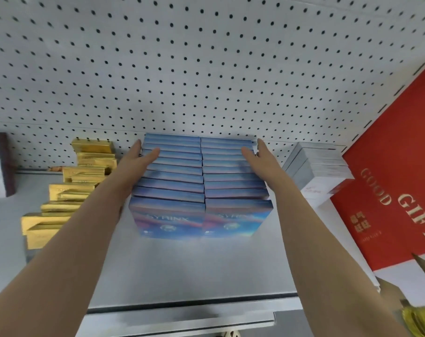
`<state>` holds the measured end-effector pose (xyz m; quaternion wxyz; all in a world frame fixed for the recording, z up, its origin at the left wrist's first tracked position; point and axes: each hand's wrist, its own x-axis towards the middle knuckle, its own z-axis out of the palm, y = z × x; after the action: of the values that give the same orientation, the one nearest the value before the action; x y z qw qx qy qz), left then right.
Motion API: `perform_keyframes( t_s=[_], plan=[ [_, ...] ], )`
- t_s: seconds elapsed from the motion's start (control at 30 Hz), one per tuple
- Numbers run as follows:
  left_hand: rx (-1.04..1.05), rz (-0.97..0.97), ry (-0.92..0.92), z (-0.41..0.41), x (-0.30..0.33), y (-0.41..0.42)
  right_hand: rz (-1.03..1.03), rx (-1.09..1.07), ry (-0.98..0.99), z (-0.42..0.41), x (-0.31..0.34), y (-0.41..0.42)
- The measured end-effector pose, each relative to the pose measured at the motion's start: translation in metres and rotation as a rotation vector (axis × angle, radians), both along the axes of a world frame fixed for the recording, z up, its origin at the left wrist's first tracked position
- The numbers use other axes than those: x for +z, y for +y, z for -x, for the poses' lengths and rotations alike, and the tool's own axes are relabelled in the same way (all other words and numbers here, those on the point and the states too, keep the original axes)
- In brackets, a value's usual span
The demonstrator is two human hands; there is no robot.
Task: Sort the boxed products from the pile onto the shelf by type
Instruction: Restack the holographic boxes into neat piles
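Both hands are up on the shelf [177, 268] now, flanking the two rows of blue boxes [201, 176] that stand against the pegboard [206, 64]. The left hand [139, 158] lies flat, fingers straight, on the left side; the right hand [256, 154] mirrors it opposite. Best play here, I'd say: even pressure from both sides, keep the rows square. Gold boxes [68, 188] sit stacked to the left, grey boxes [313, 164] right, beside a red gift box [386, 181].
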<state>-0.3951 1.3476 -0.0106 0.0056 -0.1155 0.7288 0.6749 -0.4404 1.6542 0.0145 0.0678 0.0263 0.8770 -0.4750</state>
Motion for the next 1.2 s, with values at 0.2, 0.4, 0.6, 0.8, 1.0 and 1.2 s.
perform_keyframes(
  t_s=[0.2,0.4,0.6,0.8,1.0,1.2],
  plan=[
    [-0.009,0.164,-0.017,0.019,-0.002,0.0,0.076,0.019,-0.082,0.02,-0.012,-0.004],
    [-0.048,0.195,-0.038,0.014,0.003,-0.007,0.008,0.058,-0.175,0.019,-0.001,-0.006],
    [0.015,0.164,-0.04,-0.036,-0.003,-0.01,-0.116,-0.142,-0.066,-0.051,0.01,0.006],
    [0.087,-0.014,-0.004,-0.067,-0.009,0.012,-0.1,-0.271,-0.014,-0.084,-0.016,-0.02],
    [0.068,0.01,-0.012,-0.07,-0.002,0.004,-0.221,-0.348,0.018,-0.077,-0.021,-0.032],
    [0.021,0.721,0.347,-0.086,-0.005,-0.003,-0.388,-0.271,0.518,-0.111,-0.025,-0.039]
  ],
)
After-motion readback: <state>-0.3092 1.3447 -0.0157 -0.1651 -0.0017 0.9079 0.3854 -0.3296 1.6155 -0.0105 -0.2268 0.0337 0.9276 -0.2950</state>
